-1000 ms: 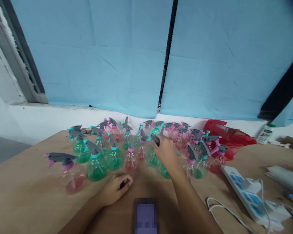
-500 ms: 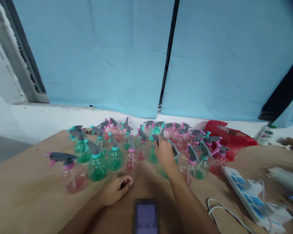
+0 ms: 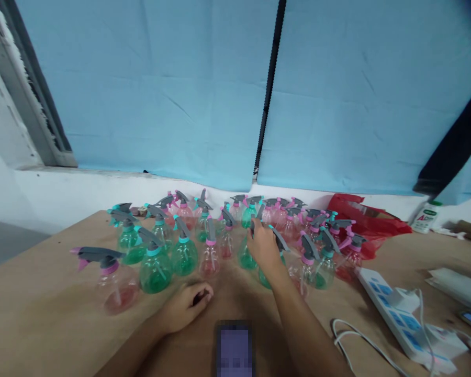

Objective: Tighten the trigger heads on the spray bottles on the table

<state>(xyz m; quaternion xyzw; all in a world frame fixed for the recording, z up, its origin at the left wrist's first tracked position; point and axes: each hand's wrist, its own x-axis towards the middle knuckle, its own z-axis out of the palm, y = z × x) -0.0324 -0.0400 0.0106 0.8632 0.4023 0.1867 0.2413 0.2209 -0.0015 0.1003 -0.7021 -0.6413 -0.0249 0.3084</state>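
Observation:
My right hand [image 3: 265, 243] is closed around the grey spray head of a green spray bottle [image 3: 246, 255], which stands on the table [image 3: 235, 293]; the fingers hide most of that head. Just under my right wrist is another green spray bottle [image 3: 264, 277], partly covered by the arm. My left hand [image 3: 191, 302] rests on the tabletop with its fingers curled and nothing visible in them. Near it stand a clear spray bottle with a pink collar [image 3: 210, 259], a green one with a turquoise collar [image 3: 156, 272] and a pink-collared bottle [image 3: 118, 290] at the front left.
Several more pink and green spray bottles [image 3: 288, 225] stand in rows toward the wall. To the right are a red plastic bag [image 3: 371, 222], a white bottle [image 3: 426, 217] and a power strip [image 3: 400, 314] with plugs and a white cable [image 3: 361, 335]. A blurred-out phone-like object [image 3: 235, 348] lies in front.
My right hand has shifted slightly down over the spray head, covering more of it. My left hand stays in place. The whole view has drifted slightly.

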